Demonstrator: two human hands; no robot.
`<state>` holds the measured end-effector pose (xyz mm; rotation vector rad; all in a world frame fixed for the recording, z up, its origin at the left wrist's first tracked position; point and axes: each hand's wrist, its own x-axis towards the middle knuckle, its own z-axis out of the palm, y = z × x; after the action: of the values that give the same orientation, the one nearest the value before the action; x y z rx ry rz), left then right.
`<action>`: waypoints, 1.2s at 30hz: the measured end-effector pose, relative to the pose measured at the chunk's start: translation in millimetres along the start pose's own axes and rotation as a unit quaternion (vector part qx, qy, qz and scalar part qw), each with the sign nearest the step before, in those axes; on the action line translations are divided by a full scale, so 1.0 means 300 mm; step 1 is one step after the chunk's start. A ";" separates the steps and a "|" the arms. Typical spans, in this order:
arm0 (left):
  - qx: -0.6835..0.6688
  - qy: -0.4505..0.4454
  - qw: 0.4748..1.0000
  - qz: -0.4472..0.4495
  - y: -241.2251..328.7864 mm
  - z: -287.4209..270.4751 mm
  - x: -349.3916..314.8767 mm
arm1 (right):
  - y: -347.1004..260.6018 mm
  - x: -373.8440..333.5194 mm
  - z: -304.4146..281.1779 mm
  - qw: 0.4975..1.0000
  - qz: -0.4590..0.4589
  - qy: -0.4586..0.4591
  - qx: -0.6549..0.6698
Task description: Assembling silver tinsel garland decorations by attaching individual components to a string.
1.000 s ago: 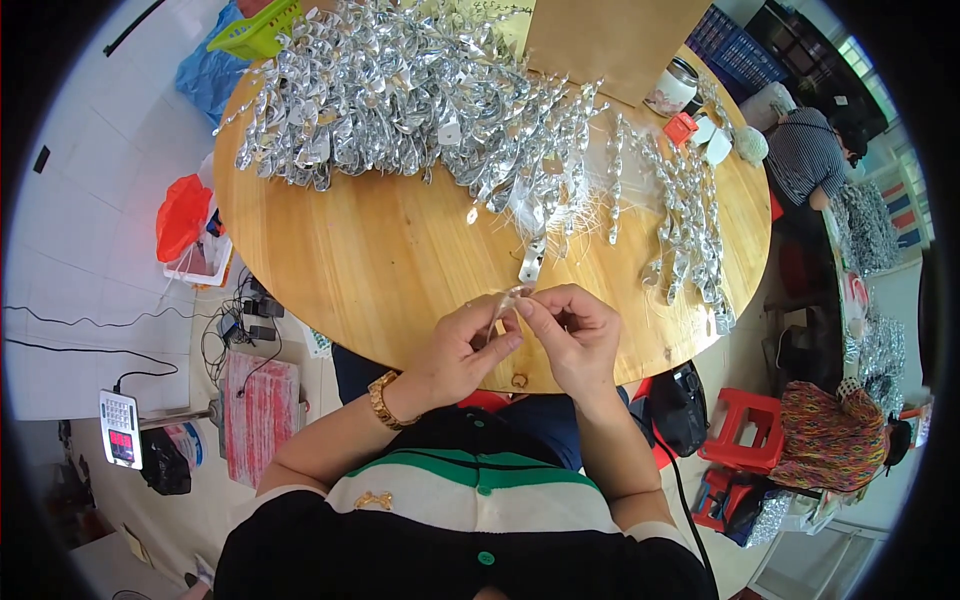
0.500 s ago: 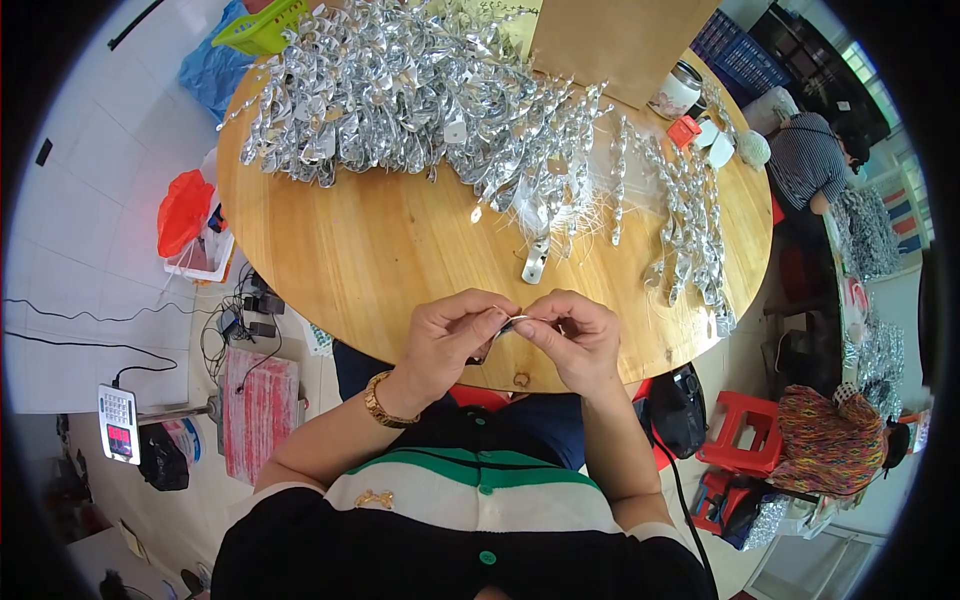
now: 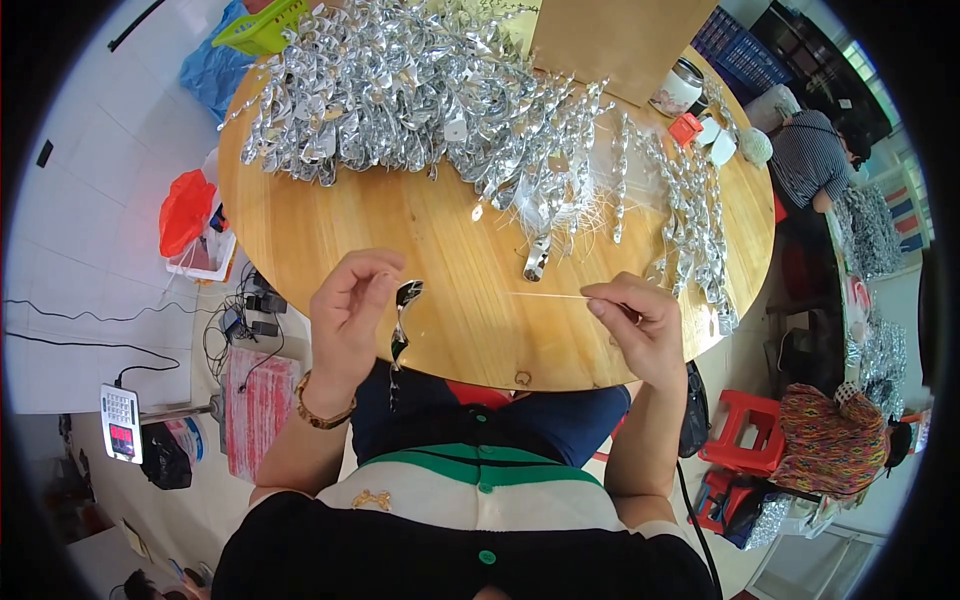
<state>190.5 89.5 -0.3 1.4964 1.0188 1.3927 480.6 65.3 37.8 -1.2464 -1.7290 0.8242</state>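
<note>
Above the near edge of the round table, my left hand (image 3: 352,318) is closed in a pinch. From its fingertips hangs a shiny silver twisted strip (image 3: 400,338), its lower end dangling past the table edge. My right hand (image 3: 640,325), well apart to the right, pinches a thin white string (image 3: 548,294) that stretches out leftward; its far end fades from sight. A heap of silver twisted strips (image 3: 390,100) covers the far side of the table, and a single strip end (image 3: 535,262) juts toward me near loose white strings (image 3: 578,212).
More strips (image 3: 690,225) lie along the right of the wooden table (image 3: 330,230). At the back stand a brown board (image 3: 610,45), a jar (image 3: 680,90) and a small red box (image 3: 684,130). Red stools (image 3: 742,435) and two other people (image 3: 835,435) are off to the right.
My hands were together at the table edge and have moved apart, left and right. The silver strip now hangs by my left hand, and the white string extends from my right.
</note>
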 end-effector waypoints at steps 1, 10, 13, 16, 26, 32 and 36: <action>0.001 0.001 1.000 0.001 0.024 0.017 0.001 | -0.011 0.012 0.019 1.000 0.001 0.006 -0.017; -0.187 -0.187 0.958 -0.113 0.074 0.185 -0.007 | -0.080 0.074 0.086 0.993 -0.118 0.001 0.003; -0.156 -0.146 0.972 -0.095 0.065 0.160 0.006 | -0.045 0.049 0.065 0.995 -0.088 0.038 0.040; -0.138 -0.140 0.977 -0.079 0.061 0.157 0.020 | -0.044 0.041 0.065 0.992 -0.072 0.061 0.088; -0.152 -0.136 0.975 -0.085 0.063 0.162 0.025 | -0.019 0.033 0.044 0.951 -0.149 0.067 0.263; -0.146 -0.132 0.977 -0.082 0.071 0.157 0.032 | -0.048 0.034 0.018 0.966 -0.142 0.055 0.208; -0.140 -0.139 0.977 -0.085 0.094 0.153 0.041 | -0.110 0.040 -0.001 0.972 -0.123 0.037 0.195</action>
<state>237.7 90.0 28.5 1.3172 0.7250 1.1164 465.3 67.2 69.5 -0.7719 -1.5309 0.9028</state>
